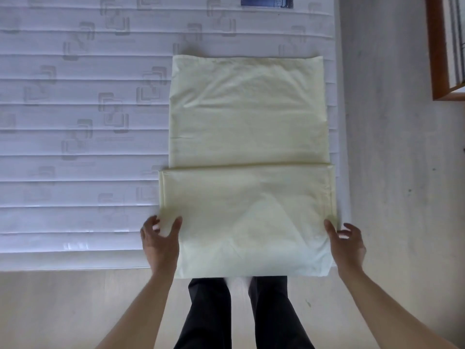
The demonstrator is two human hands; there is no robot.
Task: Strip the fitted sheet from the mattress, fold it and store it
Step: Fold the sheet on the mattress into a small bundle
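The pale yellow fitted sheet [247, 137] lies folded into a long rectangle on the bare white quilted mattress [75, 122], at its right end. The near third is folded over on top, with its edge running across the middle. My left hand [161, 241] is at the sheet's near left edge, thumb on the cloth and fingers spread beside it. My right hand [346, 244] is at the near right edge, thumb against the cloth and fingers apart. Neither hand clearly pinches the fabric. The sheet's near end overhangs the mattress edge.
Light wooden floor [75, 311] runs in front of the mattress and grey floor [392, 172] to its right. A wooden-framed piece of furniture [439, 71] stands at the upper right. My dark trouser legs [239, 316] are right below the sheet. A blue label [266, 1] sits at the mattress's far edge.
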